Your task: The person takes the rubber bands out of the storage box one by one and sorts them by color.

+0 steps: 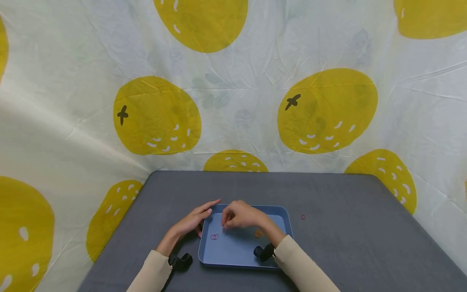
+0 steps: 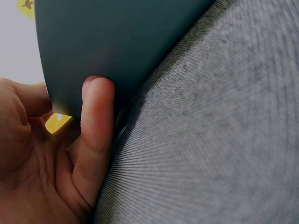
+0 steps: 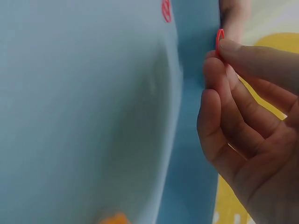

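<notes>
A shallow blue tray [image 1: 233, 253] lies on the grey table. My left hand [image 1: 193, 221] rests at its left edge, the thumb by the rim and the forefinger stretched along the far left corner. In the left wrist view, a fingertip [image 2: 99, 88] touches the tray's outer wall. My right hand [image 1: 238, 215] is over the far part of the tray, pinching a small red rubber band [image 3: 220, 39] between thumb and fingers. Red rubber bands [image 1: 214, 237] lie in the tray's left part. Orange bands [image 1: 258, 234] lie near the right forearm.
A single red rubber band [image 1: 303, 217] lies on the table [image 1: 339, 235], outside the tray to the right. A white cloth with yellow fruit shapes [image 1: 240, 109] hangs behind the table and along its left side.
</notes>
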The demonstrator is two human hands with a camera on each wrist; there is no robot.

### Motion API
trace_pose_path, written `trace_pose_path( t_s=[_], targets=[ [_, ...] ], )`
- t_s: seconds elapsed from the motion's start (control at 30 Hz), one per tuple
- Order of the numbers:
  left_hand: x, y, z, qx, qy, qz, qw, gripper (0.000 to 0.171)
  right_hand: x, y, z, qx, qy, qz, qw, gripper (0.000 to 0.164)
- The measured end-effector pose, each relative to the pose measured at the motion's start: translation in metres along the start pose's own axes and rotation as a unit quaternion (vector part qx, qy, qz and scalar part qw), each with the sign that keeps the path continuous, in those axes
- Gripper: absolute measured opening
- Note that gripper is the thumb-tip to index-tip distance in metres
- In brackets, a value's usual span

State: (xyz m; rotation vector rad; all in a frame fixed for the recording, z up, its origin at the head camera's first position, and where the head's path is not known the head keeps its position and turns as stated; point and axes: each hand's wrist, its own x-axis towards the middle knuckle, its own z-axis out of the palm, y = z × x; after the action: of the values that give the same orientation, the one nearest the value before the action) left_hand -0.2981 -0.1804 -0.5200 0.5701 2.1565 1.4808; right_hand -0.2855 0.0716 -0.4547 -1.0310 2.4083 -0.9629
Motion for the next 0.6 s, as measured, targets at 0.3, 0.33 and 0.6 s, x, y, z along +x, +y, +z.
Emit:
trace_pose_path(
  t_s=[0.3,0.33,0.6],
  targets=[
    [0.001,0.002,0.0,0.004,-0.001,-0.002,1.0,0.049,-0.024,0.0,-0.021,0.013,0.028,-0.009,0.999,0.008],
    [0.001,0.001,0.0,0.005,-0.001,-0.002,1.0,0.049,-0.027,0.001,-0.024,0.015,0.031,-0.009,0.999,0.008],
    [0.0,0.001,0.0,0.01,0.005,-0.003,0.9999,0.049,-0.051,0.007,-0.039,0.03,0.055,-0.006,0.998,0.008]
  ],
)
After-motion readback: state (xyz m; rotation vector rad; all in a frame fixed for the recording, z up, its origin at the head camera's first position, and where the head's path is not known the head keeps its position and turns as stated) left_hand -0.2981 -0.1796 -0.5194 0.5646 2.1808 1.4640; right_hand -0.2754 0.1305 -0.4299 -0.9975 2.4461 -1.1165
